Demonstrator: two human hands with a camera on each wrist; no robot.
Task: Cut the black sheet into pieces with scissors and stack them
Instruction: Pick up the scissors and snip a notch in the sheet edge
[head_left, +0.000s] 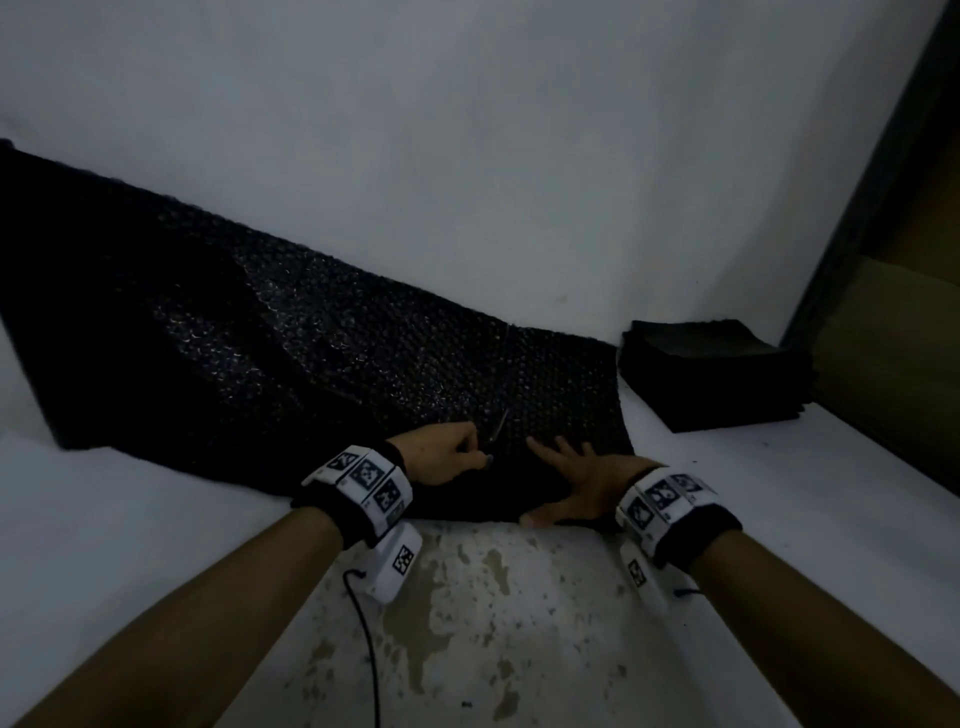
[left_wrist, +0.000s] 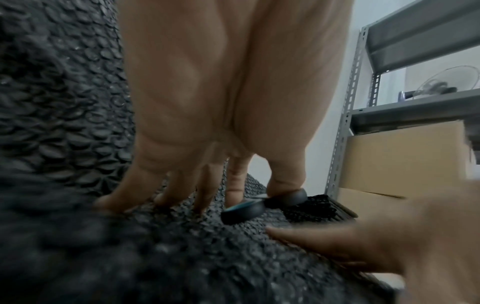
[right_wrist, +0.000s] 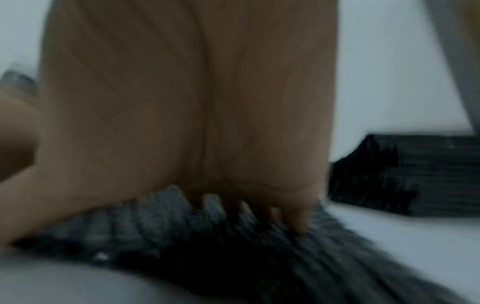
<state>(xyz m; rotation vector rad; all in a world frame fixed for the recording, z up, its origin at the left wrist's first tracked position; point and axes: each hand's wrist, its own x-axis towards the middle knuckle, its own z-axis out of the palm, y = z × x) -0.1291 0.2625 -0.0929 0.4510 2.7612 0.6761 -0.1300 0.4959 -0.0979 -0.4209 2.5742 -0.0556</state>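
Observation:
A large black bubbled sheet (head_left: 260, 338) lies across the white table from the far left toward the middle. My left hand (head_left: 452, 452) rests on its near edge and grips the scissors (head_left: 497, 427), blade pointing away over the sheet. In the left wrist view my thumb and a finger sit in the dark scissors handles (left_wrist: 249, 207), with the other fingertips on the sheet (left_wrist: 64, 102). To the right, my right hand (head_left: 571, 467) presses flat on the sheet with fingers spread. A stack of cut black pieces (head_left: 711, 374) stands at the right, by the wall.
A white wall rises close behind the sheet. Bare white table (head_left: 779, 493) lies right of my hands, in front of the stack. A grey metal shelf (left_wrist: 345, 123) with cardboard boxes (left_wrist: 402, 160) stands at the right. A mottled worn surface (head_left: 467, 623) and a black cable (head_left: 363, 623) lie below my wrists.

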